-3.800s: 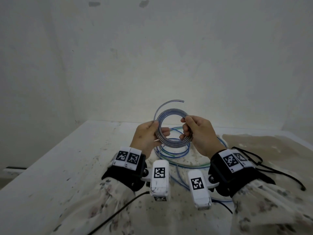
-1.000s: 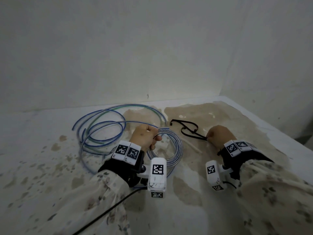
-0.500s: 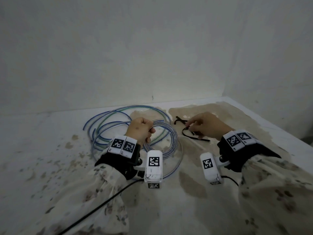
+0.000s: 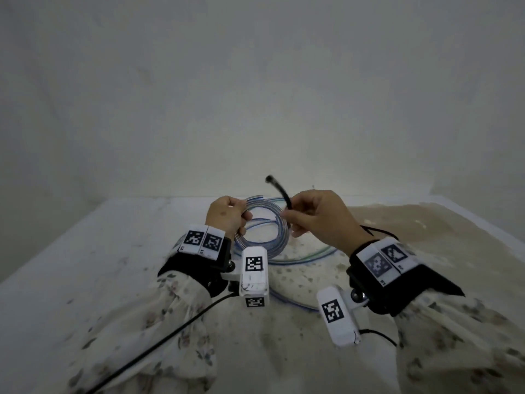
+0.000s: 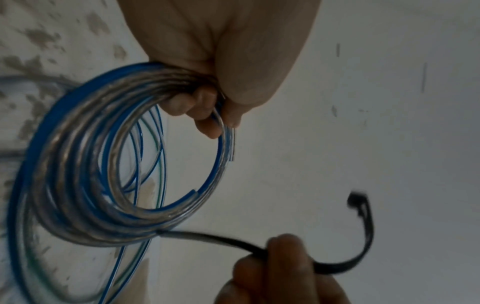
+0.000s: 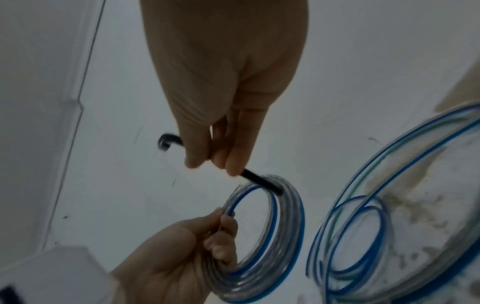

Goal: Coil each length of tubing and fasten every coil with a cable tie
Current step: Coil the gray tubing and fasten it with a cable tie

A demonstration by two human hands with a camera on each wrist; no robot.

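left hand (image 4: 227,216) grips the tubing coil (image 4: 277,240); right hand (image 4: 318,220) pinches a black cable tie (image 4: 279,191) touching it.

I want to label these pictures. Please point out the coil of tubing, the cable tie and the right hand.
coil of tubing (image 5: 85,197): left wrist view, lower left arc.
cable tie (image 5: 213,239): left wrist view, strap middle.
right hand (image 4: 321,220): head view, back of hand.

coil (image 4: 267,231) between left hand (image 4: 225,216) and right hand (image 4: 321,217) | cable tie (image 4: 281,191) touching coil (right side) | loose tubing (image 4: 306,258) on table (image 4: 85,251) behind
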